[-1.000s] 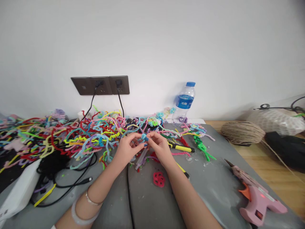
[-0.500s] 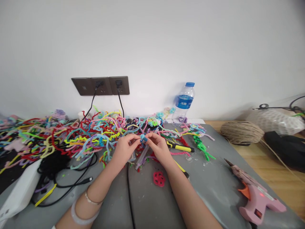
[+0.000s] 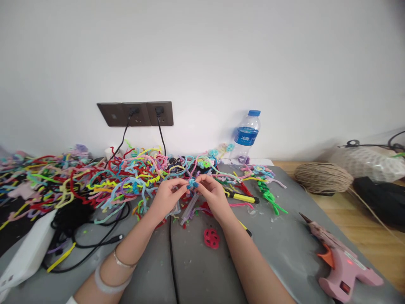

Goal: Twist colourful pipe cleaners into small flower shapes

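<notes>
The grey table carries a wide tangle of coloured pipe cleaners along its far left side. A pink glue gun lies at my near right. My left hand and right hand meet above the table's middle, fingertips pinched shut on a small blue pipe-cleaner knot. A red looped piece lies just nearer.

A pile of pipe cleaners lies on the worktop left of and behind the grip. A water bottle stands behind it to the right. A glue gun lies well right and nearer, with a twine ball behind it.
</notes>
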Demonstrator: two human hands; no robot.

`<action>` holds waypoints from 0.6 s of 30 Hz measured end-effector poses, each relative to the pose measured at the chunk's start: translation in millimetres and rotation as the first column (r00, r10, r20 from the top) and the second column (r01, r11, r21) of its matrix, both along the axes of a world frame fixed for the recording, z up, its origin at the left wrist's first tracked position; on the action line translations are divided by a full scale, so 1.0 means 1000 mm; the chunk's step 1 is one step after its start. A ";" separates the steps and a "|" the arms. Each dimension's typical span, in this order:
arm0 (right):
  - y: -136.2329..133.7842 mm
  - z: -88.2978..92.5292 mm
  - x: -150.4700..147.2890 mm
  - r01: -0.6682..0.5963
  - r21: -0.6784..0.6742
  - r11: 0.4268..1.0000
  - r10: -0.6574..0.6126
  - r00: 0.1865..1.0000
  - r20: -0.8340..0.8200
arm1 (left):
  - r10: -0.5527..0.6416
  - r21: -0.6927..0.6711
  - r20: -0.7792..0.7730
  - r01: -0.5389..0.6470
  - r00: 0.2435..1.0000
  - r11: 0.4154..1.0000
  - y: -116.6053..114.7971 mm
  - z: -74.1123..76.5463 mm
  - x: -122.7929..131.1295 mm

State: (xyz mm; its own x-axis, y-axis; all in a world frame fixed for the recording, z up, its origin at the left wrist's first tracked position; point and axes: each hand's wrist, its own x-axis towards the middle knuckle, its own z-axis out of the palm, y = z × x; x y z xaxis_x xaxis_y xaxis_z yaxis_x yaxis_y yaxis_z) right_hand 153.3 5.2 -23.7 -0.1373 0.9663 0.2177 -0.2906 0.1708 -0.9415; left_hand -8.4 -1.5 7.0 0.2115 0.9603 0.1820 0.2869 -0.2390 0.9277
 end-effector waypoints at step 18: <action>0.003 -0.004 0.000 0.006 -0.120 0.993 -0.014 0.998 -0.061 | -0.006 -0.166 0.157 0.032 0.988 0.986 0.006 -0.011 -0.001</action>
State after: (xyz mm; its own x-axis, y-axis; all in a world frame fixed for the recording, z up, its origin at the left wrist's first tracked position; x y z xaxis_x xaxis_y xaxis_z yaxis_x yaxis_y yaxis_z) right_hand 153.7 7.8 -27.2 -0.1175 0.9872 0.1078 -0.3477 0.0607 -0.9356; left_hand -9.5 4.6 -4.5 0.2117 0.9760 0.0512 0.1325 -0.0805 0.9879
